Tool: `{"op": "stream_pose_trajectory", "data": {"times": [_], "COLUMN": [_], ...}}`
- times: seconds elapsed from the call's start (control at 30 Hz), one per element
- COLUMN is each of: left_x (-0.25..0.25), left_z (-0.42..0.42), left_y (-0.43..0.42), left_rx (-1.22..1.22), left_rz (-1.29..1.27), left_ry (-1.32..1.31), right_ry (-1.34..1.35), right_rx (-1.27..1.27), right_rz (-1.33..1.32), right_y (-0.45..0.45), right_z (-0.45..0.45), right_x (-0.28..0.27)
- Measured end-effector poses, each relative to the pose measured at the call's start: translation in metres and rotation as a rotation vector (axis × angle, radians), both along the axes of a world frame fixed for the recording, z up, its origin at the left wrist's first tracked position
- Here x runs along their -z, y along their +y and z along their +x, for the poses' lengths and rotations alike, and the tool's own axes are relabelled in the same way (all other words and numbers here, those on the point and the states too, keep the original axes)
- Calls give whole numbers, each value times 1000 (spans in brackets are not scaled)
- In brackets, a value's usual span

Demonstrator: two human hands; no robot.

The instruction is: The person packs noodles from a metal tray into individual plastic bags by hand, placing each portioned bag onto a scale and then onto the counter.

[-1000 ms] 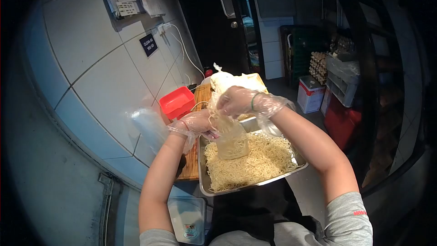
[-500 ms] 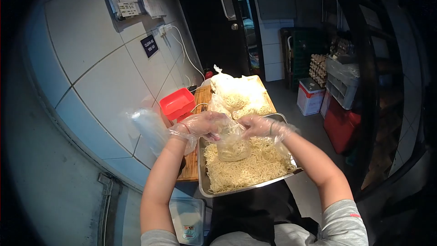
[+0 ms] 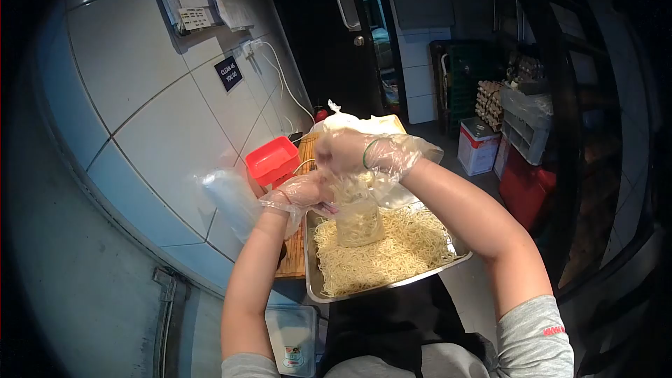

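A clear plastic bag [image 3: 359, 222] with some noodles in it stands over a metal tray [image 3: 392, 285] heaped with loose yellow noodles [image 3: 413, 245]. My left hand [image 3: 306, 192], in a clear plastic glove, is closed on the bag's upper left side. Above the bag's mouth is my right hand [image 3: 344, 152], also gloved and with a green band at the wrist. Motion blurs its fingers, so its hold cannot be made out. Behind it, a larger white plastic bag [image 3: 336, 117] is partly hidden.
A red plastic basin [image 3: 273, 159] sits on the wooden table [image 3: 294, 255] by the tiled wall. Clear plastic [image 3: 227, 192] hangs at the left. A lidded container [image 3: 290, 339] is below. Egg trays [image 3: 489, 106], a white tin [image 3: 478, 147] and a red box [image 3: 525, 198] stand at the right.
My right hand has moved up and left, from the bag's right side to above its mouth. My left hand stays at the bag, which now looks taller and more upright.
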State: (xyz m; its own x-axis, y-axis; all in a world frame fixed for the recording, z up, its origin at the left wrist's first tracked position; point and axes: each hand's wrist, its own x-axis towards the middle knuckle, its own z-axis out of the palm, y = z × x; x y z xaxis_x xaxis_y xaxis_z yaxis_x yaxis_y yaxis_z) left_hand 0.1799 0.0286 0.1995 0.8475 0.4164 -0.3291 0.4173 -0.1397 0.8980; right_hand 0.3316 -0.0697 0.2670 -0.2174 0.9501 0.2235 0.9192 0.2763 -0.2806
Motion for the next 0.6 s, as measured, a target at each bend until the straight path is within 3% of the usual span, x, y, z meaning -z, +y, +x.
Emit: {"op": "stream_pose_trajectory", "data": {"times": [0.03,0.17,0.3,0.37,0.5,0.6], "left_x": [0,1,3,2,1,6], "left_z": [-3,-17,-11,-4,-2,-3], "left_y": [0,3,5,3,4,10], "left_rx": [-19,-26,-24,0,2,11], "left_rz": [-1,-107,-137,-144,-116,-83], "left_ry": [-23,-46,-41,-45,-28,-29], "right_ry": [-80,186,72,135,112,399], "right_rx": [-35,74,-23,103,200,140], "right_rz": [-178,-152,-229,-241,-232,-260], "right_y": [-7,2,-16,-28,-12,-13], "right_z": [-3,36,49,37,57,70], "right_x": [-4,21,98,123,123,93]}}
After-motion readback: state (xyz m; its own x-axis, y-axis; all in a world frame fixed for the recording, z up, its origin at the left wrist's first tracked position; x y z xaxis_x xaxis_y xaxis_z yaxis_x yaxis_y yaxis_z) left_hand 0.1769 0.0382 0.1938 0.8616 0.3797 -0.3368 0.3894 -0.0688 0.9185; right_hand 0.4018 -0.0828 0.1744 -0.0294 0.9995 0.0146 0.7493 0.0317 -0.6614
